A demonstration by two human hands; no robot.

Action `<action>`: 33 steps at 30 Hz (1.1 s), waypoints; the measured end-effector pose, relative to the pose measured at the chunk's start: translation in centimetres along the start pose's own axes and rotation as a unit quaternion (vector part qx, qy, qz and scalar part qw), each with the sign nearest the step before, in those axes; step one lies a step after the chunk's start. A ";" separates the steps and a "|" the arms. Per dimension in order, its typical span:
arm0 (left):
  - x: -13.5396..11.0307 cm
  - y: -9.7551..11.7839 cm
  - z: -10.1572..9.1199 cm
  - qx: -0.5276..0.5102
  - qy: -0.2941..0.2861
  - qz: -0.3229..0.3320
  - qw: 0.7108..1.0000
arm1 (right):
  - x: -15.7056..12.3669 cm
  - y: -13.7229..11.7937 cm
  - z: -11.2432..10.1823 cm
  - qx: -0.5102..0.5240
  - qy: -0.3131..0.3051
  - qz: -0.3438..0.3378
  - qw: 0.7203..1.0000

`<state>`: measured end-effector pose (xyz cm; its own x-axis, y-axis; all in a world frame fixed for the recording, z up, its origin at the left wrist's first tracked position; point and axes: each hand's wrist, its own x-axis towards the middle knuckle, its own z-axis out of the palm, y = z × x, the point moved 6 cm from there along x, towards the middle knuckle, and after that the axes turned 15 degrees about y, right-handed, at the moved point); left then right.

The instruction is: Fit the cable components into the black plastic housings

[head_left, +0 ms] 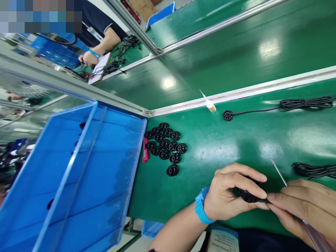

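Two hands: black round plastic disc pinched by left hand, grip closed; thin white applicator tube clasped by right hand, beside disc; disc best kept steady.

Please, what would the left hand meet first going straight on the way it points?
Most likely the right hand, which holds a thin stick: the left hand, pinching a black round part, points at its fingertips, which seem to touch that part.

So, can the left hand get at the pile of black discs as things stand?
Probably yes: only bare green mat lies between the left hand and the pile, though that hand is gripping a black part.
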<state>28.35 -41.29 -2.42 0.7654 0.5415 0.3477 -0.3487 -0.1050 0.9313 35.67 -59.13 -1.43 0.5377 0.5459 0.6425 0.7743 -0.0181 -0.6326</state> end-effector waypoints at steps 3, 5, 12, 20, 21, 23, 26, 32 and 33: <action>0.1 0.0 0.0 0.015 -0.004 -0.010 1.000 | -0.1 0.0 0.0 -0.001 -0.003 -0.011 1.000; 0.4 0.2 0.0 0.024 0.001 0.006 1.000 | 0.2 -0.1 0.1 0.002 -0.012 -0.034 0.999; 0.9 0.5 0.1 0.047 0.002 0.028 0.999 | 0.9 -0.2 0.0 -0.005 -0.016 -0.042 0.999; 0.6 0.4 0.1 0.038 -0.008 0.043 0.998 | 0.4 0.0 0.0 -0.009 0.003 -0.021 1.000; 0.6 0.4 0.1 0.040 -0.008 0.044 0.998 | 0.5 -0.1 -0.1 -0.012 0.009 -0.018 1.000; 0.5 0.4 0.1 0.044 -0.009 0.042 0.998 | 0.7 -0.2 0.0 -0.013 0.015 -0.016 1.000; 0.5 0.4 0.1 0.048 -0.007 0.036 0.998 | 1.1 -0.3 0.0 -0.008 0.008 -0.025 1.000; 0.3 0.3 0.1 0.057 -0.018 0.031 0.998 | 1.6 -0.2 0.1 0.004 -0.010 -0.052 0.999; 0.2 0.3 0.1 0.060 -0.021 0.030 0.998 | 1.7 -0.2 0.1 0.010 -0.008 -0.051 0.999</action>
<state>28.49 -41.28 -2.08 0.7685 0.4959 0.4044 -0.3286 -0.2364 0.9144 36.41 -58.07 -0.26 0.4508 0.5573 0.6972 0.8182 0.0544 -0.5724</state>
